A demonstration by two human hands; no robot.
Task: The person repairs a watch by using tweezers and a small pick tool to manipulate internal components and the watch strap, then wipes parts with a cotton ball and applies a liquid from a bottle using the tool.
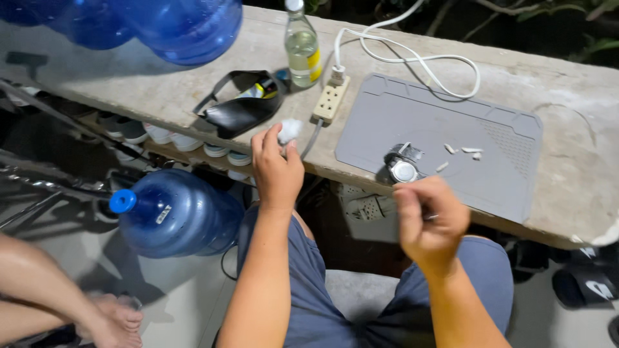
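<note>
- Pinching a small white wad of cotton point(289, 130) at its fingertips, the left hand point(276, 169) is hovering at the near edge of the concrete ledge point(161, 90), its fingers closed around that wad.
- The right hand point(431, 222) is curling into a loose fist and looks blurred; a thin metallic bit is showing at about 3 o'clock of the fist, but what it is gripping is too smeared to tell.
- Sitting at 11 o'clock of the right hand, just beside it, is a small round metal-and-white part point(403, 169), resting on the grey work mat point(503, 174).
- Lying at 1 o'clock of that part, near it on the mat, are several small white scraps point(465, 152).
- Lying at 1 o'clock of the left hand, just beside the cotton, is a beige power strip point(331, 98), with a white cable point(412, 58) looping off beyond the mat.
- Standing at 12 o'clock of the left hand, is a clear glass bottle point(302, 48) holding pale liquid.
- Resting at 11 o'clock of the left hand is a black pouch point(242, 106).
- Lying at 8 o'clock of the left hand, down on the floor, is a blue water jug point(177, 212); more blue jugs point(180, 26) are standing on the ledge at 11 o'clock.
- Showing at 8 o'clock, well apart, are another person's legs point(64, 296).
</note>
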